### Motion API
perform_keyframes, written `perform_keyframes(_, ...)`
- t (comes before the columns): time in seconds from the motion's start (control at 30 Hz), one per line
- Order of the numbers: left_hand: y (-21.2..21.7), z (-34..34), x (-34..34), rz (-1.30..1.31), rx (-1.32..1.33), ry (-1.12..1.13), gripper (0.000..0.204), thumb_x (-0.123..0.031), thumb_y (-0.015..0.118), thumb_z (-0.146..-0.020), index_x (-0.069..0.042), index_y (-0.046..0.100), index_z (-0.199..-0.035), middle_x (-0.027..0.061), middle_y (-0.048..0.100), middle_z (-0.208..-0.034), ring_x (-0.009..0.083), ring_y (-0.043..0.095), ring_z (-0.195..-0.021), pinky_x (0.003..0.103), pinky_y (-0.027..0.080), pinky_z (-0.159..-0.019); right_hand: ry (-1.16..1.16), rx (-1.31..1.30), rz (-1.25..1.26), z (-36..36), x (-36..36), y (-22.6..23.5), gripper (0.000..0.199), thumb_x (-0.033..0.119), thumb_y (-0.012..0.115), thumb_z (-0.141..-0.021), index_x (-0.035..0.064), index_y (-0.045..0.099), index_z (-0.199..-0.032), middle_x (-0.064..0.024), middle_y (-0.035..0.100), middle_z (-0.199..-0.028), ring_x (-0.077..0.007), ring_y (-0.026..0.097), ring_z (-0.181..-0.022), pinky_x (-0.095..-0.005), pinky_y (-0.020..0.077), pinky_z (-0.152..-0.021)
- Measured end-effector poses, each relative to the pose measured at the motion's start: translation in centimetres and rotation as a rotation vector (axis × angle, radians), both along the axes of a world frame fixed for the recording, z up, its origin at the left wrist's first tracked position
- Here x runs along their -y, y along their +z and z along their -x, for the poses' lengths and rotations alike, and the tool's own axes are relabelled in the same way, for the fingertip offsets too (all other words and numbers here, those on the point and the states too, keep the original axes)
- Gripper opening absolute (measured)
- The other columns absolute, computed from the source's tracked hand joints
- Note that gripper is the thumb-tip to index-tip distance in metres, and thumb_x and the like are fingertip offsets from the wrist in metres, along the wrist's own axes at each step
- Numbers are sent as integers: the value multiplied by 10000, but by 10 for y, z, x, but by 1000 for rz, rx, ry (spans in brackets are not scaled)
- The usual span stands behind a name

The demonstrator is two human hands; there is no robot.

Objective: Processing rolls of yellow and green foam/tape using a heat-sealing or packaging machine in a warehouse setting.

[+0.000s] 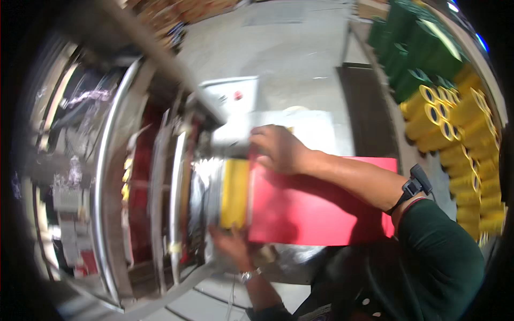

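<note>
Sheeting in red (316,208) lay flat, its near edge butted against the yellow roll (234,192) on the shiny machine drum (160,203); I judged the feed-in only begun. Above the roll, my right hand (278,148) pressed palm-down on the sheet, grip released. Below the roll, my left hand (230,242) touched its underside; I could not tell its grip.
</note>
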State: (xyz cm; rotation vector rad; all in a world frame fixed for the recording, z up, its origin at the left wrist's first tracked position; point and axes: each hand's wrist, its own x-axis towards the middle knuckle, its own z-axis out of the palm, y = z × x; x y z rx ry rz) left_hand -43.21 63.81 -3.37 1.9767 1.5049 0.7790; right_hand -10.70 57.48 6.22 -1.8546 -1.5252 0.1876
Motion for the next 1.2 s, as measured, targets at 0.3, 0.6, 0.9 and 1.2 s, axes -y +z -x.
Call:
perform_keyframes(0.3,92,-135,103,18,472,-585,541,-72,592,-946,4,423,-1454,150,539,-1388,255,563,-1218,378,450,-1043,-660,-32,-69,-98,322,0,535,168,729,-811,32,575,-1304,-191,580,-1317,-380,522,-1255,-458,408,-1086)
perform_keyframes(0.6,152,-352,332,401,470,-1234,606,-59,660,-855,23,463,-1422,146,563,-1361,267,585,-1218,398,454,-1067,-1396,425,-141,-207,632,13,727,167,713,-800,8,427,-1450,-227,495,-1438,-411,459,-1342,-484,355,-1141)
perform_keyframes(0.9,102,-550,551,805,307,-1666,606,-83,677,-936,12,413,-1473,177,549,-1394,237,589,-1225,367,489,-1016,-1452,568,167,-320,782,95,439,230,704,-855,15,582,-1218,-207,671,-1125,-366,612,-1114,-493,385,-1074)
perform_keyframes(1.2,51,-662,716,1043,151,-1558,726,-84,580,-950,-60,231,-1587,204,435,-1488,254,510,-1281,364,525,-929,-1405,416,362,-311,799,82,227,207,697,-866,27,598,-964,-207,683,-863,-384,655,-929,-501,431,-1014)
